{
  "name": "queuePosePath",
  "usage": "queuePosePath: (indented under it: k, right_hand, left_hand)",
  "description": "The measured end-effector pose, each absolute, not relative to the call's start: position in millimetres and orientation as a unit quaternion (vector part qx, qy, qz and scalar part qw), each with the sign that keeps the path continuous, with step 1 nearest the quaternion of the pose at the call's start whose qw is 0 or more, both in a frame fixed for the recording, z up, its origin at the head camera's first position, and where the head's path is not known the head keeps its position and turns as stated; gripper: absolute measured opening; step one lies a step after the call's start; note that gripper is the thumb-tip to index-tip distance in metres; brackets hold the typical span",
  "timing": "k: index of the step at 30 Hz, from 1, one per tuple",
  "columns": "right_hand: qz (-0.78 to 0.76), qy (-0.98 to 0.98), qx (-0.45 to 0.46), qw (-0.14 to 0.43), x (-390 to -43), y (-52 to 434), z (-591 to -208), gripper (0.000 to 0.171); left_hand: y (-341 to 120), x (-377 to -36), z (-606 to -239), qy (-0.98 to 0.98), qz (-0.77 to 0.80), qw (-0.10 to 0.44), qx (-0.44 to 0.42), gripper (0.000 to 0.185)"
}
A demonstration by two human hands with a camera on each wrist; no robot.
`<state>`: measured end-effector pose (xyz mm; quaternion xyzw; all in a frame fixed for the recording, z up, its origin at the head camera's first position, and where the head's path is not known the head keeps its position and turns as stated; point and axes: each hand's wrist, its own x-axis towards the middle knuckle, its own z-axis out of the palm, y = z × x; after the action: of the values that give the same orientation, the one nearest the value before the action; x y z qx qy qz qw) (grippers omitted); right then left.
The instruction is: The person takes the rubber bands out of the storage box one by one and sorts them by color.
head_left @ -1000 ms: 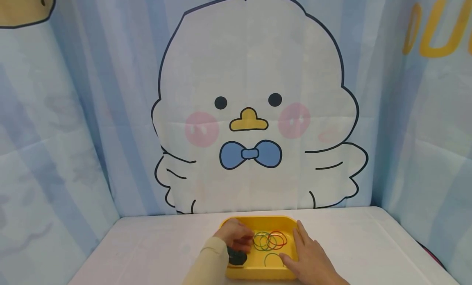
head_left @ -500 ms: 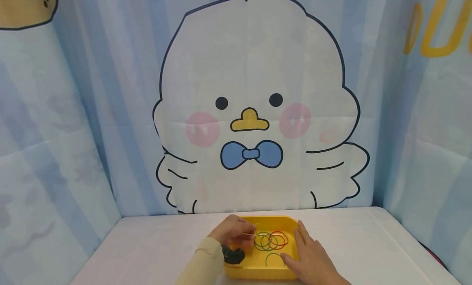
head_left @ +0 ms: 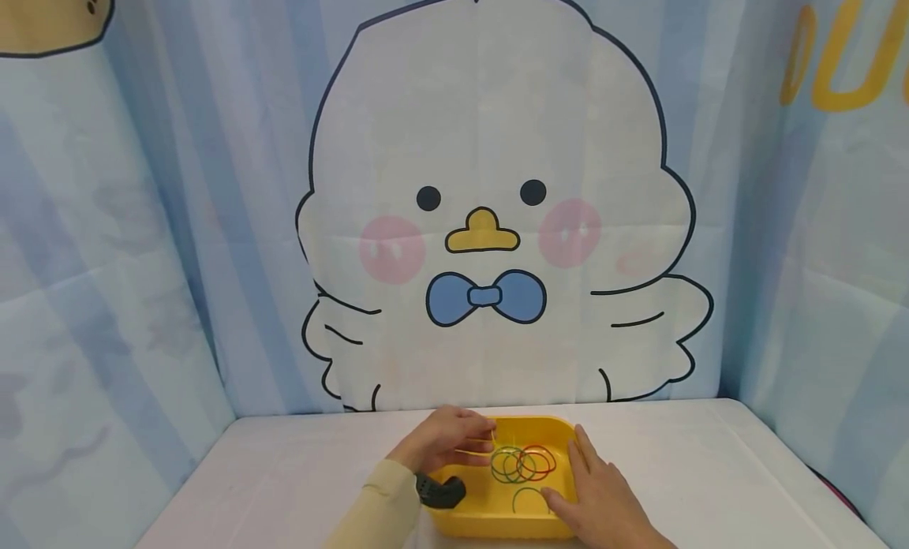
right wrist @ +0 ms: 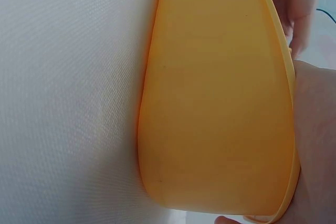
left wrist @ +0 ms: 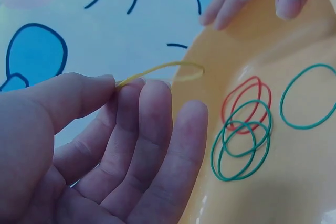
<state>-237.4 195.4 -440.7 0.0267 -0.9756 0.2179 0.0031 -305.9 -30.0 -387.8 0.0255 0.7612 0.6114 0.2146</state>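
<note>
My left hand (head_left: 450, 438) is over the left side of a yellow plastic tray (head_left: 497, 527). Between thumb and index finger it pinches a yellow rubber band (left wrist: 176, 63), seen clearly in the left wrist view; its other fingers are loosely bent. In the tray, red rubber bands (left wrist: 269, 95) overlap several green rubber bands (left wrist: 271, 116). One more green rubber band (left wrist: 282, 106) lies apart from them, nearer the front right. My right hand (head_left: 602, 490) rests on the tray's right rim with its fingers extended; in the right wrist view the tray's outer wall fills the middle.
The tray stands on a white-covered table (head_left: 319, 470). A black wrist device (head_left: 442, 494) on my left wrist overhangs the tray's left side. Behind the table hangs a printed cloth (head_left: 483, 352) with a cartoon bird; more cloth hangs on both sides.
My left hand has risen from inside the tray and shifted left and away from me, bringing the pinched yellow rubber band along. My right hand keeps its place on the rim.
</note>
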Motion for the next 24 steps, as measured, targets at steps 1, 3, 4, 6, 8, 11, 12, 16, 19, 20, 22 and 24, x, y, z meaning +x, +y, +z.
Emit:
queuePosePath:
  k: [1,3,4,6,8,11,12,16,19,20,22,24]
  right_hand:
    - [0.216,-0.976,0.026,0.004,-237,196,-441,0.098]
    - [0.214,-0.977,0.024,0.005,-237,196,-441,0.099]
    - [0.213,-0.977,0.024,0.005,-237,196,-441,0.099]
    - [0.213,-0.977,0.025,0.007,-237,196,-442,0.098]
    - [0.214,-0.977,0.026,0.007,-237,196,-442,0.097]
    - [0.216,-0.976,0.028,0.005,-238,196,-442,0.097]
    - [0.217,-0.976,0.028,0.005,-239,196,-442,0.097]
    - [0.217,-0.976,0.027,0.004,-239,196,-443,0.097]
    - [0.214,-0.977,0.027,0.003,-239,196,-442,0.097]
    - [0.212,-0.977,0.027,0.003,-239,196,-442,0.097]
    - [0.209,-0.978,0.027,0.003,-239,195,-442,0.098]
    - [0.206,-0.978,0.027,0.004,-239,195,-441,0.099]
  left_hand:
    - [-30,-305,-387,0.761,0.611,0.215,0.029,0.030]
    - [-30,-303,-384,0.761,0.611,0.215,0.036,0.031]
    - [-30,-301,-383,0.760,0.612,0.216,0.040,0.031]
    - [-31,-299,-382,0.757,0.614,0.218,0.049,0.032]
    - [-32,-297,-381,0.755,0.616,0.217,0.057,0.034]
    - [-35,-293,-380,0.749,0.622,0.221,0.067,0.033]
    - [-36,-292,-380,0.746,0.624,0.221,0.069,0.032]
    - [-41,-286,-379,0.734,0.636,0.227,0.074,0.029]
    - [-44,-282,-378,0.723,0.645,0.235,0.073,0.031]
    - [-45,-280,-378,0.717,0.650,0.240,0.072,0.032]
    - [-47,-278,-377,0.708,0.657,0.251,0.074,0.034]
    - [-50,-274,-377,0.701,0.660,0.260,0.076,0.033]
